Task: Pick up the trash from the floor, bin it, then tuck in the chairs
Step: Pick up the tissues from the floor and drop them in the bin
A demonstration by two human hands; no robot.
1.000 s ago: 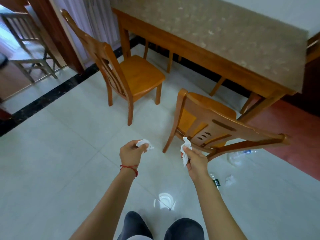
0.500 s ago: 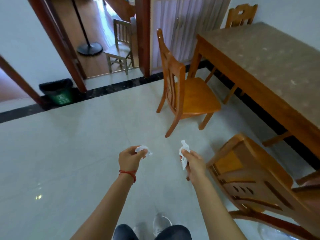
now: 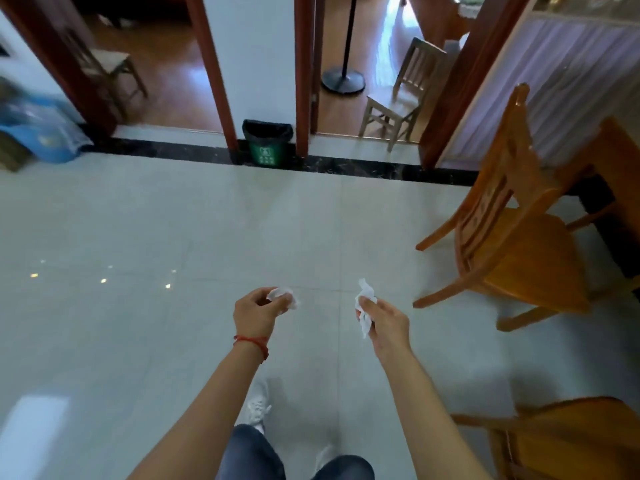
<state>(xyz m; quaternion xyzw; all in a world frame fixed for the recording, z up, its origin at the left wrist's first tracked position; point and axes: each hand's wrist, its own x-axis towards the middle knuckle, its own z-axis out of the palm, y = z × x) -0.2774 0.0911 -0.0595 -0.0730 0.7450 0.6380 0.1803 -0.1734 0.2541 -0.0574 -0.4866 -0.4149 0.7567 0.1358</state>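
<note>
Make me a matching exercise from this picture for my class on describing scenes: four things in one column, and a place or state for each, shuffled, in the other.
Things:
1. bin
2. left hand
3. big chair
4. lamp stand

Places or states:
A. in the room beyond the doorway
B. wears a red string at the wrist, holds a crumpled tissue
C. lined with a black bag, against the wall between two door frames
D. pulled out from the table, at the right

Pairs: 1-C, 2-B, 3-D, 4-A
</note>
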